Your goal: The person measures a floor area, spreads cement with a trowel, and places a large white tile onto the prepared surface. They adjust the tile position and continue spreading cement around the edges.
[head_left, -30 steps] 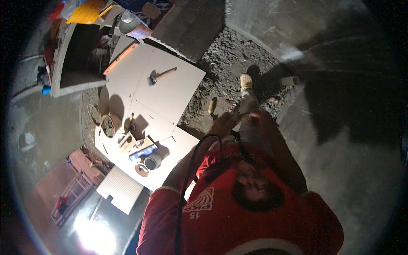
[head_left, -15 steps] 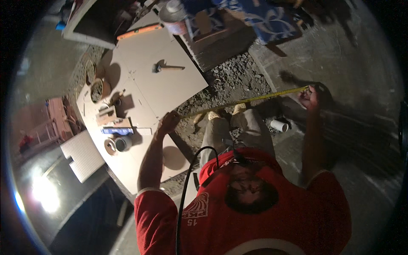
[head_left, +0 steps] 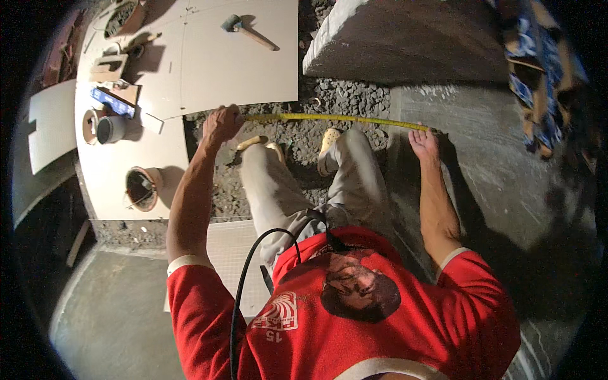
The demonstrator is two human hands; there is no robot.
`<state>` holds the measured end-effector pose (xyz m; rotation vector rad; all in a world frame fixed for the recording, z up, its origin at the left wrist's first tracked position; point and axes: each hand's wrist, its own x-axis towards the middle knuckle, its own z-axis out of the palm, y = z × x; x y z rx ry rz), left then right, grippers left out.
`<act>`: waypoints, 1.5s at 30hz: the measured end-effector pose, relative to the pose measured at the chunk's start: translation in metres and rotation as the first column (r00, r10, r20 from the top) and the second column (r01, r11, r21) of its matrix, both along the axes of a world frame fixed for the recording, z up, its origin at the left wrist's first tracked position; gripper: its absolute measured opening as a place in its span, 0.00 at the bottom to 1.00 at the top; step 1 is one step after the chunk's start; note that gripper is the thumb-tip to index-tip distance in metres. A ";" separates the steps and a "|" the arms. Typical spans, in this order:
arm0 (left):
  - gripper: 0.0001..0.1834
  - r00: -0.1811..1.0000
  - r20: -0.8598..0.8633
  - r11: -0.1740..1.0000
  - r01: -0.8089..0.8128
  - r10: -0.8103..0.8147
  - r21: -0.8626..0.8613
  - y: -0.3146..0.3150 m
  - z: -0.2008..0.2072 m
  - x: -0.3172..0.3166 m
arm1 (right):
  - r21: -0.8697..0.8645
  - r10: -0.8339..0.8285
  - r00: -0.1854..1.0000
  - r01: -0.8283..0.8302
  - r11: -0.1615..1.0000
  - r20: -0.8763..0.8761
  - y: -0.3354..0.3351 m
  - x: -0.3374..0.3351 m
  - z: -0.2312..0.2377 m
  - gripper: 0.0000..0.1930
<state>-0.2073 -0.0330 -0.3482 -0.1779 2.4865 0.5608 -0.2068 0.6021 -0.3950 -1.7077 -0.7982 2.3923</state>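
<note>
A yellow tape measure [head_left: 329,117] stretches between my two hands, across a gap of gravel and soil. My left hand [head_left: 221,124] is closed on its left end, by the front corner of a large pale tile [head_left: 244,79]; whatever else lies inside that fist is hidden. At the other end, my right hand [head_left: 424,143] pinches the tape over the edge of the grey concrete floor [head_left: 456,126]. Below the blade, my legs and light clogs [head_left: 329,140] stand in the gap.
On the pale tiles lie a mallet [head_left: 253,33], a wooden float [head_left: 107,68], a blue box [head_left: 114,101], a grey cylinder [head_left: 111,130] and a bucket [head_left: 143,189]. A rough concrete block [head_left: 405,44] stands far right of them, with blue-patterned cartons [head_left: 535,69] beyond. A black cable [head_left: 240,291] hangs before me.
My view has turned, and the tape now runs nearly level instead of rising to the right. Both hands still grip it. The white pipe piece by my right leg no longer shows.
</note>
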 end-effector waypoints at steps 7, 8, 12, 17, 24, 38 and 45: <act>0.16 0.984 -0.170 0.996 0.046 -0.059 -0.082 0.031 -0.148 -0.061 | 0.152 0.379 0.925 -0.375 0.915 -0.001 -0.037 -0.081 -0.176 0.21; 0.16 0.987 -0.152 0.994 0.037 -0.053 -0.102 0.036 -0.170 -0.070 | 0.157 0.427 0.904 -0.422 0.893 -0.004 -0.038 -0.087 -0.202 0.16; 0.18 0.992 -0.070 0.974 0.083 -0.100 -0.213 0.041 -0.252 -0.106 | 0.069 0.405 0.910 -0.400 0.914 -0.093 -0.036 -0.114 -0.302 0.12; 0.20 0.957 -0.025 0.935 0.278 -0.290 -0.218 0.033 -0.332 -0.140 | 0.151 0.514 0.852 -0.497 0.854 -0.099 -0.035 -0.123 -0.384 0.11; 0.22 0.922 -0.077 0.898 0.346 -0.379 -0.271 0.018 -0.402 -0.162 | 0.239 0.506 0.853 -0.467 0.851 -0.133 -0.044 -0.130 -0.425 0.16; 0.29 0.991 0.016 0.931 0.131 -0.134 -0.340 0.079 -0.362 -0.153 | 0.250 0.547 0.819 -0.501 0.829 -0.171 -0.017 -0.142 -0.453 0.12; 0.30 0.996 0.051 0.932 0.092 -0.079 -0.351 0.082 -0.370 -0.149 | 0.253 0.544 0.809 -0.491 0.834 -0.224 -0.014 -0.140 -0.448 0.12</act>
